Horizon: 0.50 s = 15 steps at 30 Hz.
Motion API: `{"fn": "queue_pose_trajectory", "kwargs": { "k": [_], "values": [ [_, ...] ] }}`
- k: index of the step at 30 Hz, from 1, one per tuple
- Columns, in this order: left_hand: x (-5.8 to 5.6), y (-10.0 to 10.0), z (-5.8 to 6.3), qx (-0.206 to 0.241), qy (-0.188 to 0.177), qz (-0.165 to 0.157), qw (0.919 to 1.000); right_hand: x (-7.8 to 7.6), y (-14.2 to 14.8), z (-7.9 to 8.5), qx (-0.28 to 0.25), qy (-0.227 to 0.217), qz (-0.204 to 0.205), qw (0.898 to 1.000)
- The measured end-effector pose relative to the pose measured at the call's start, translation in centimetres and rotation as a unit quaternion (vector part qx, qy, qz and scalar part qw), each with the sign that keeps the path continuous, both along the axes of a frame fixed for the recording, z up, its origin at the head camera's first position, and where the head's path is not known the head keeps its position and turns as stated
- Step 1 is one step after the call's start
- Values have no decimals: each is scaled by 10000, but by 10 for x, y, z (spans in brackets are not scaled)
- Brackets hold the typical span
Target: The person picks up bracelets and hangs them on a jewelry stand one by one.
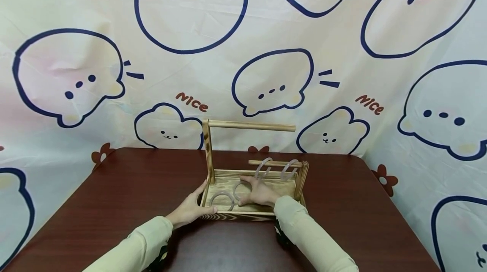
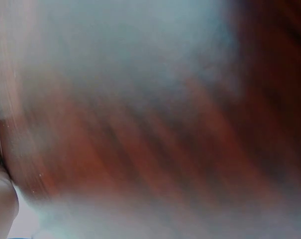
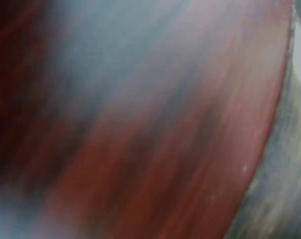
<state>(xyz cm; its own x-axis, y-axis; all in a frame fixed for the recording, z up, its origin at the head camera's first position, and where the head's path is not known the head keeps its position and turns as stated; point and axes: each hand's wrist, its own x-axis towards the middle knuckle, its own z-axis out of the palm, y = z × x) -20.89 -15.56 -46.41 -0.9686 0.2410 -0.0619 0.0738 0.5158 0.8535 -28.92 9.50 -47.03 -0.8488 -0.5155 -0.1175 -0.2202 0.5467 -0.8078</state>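
A wooden display stand (image 1: 251, 217) sits in the middle of the table in the head view, with a shallow tray base, a tall bar on the left and a shorter bar on the right. My left hand (image 1: 192, 206) grips the tray's front left corner, thumb over the front rim. Over the tray, my right hand (image 1: 259, 191) pinches a pale translucent bangle (image 1: 235, 190) between thumb and fingers. Another bangle (image 1: 222, 193) lies at the tray's left front. Two bangles (image 1: 289, 169) hang on the short bar (image 1: 279, 163). Part of my left hand (image 2: 2, 201) shows in the left wrist view.
The dark red-brown table (image 1: 133, 187) extends around the stand. Behind it hangs a pale cloth (image 1: 213, 73) printed with cartoon outlines. The tall bar (image 1: 251, 126) juts rightward above the tray. In the right wrist view, the blurred table (image 3: 155, 139) ends in a curved edge.
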Motion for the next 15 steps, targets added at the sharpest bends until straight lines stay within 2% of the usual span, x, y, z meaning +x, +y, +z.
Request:
{"fn": "queue_pose_trajectory", "kwargs": {
  "k": [7, 15],
  "values": [
    [2, 0, 3, -51, 15, 55, 10000, -1, -3, 1, 85, 70, 156, 9998],
    [0, 0, 2, 80, -107, 49, 9999, 6, -2, 8, 250, 179, -6, 9995]
  ]
}}
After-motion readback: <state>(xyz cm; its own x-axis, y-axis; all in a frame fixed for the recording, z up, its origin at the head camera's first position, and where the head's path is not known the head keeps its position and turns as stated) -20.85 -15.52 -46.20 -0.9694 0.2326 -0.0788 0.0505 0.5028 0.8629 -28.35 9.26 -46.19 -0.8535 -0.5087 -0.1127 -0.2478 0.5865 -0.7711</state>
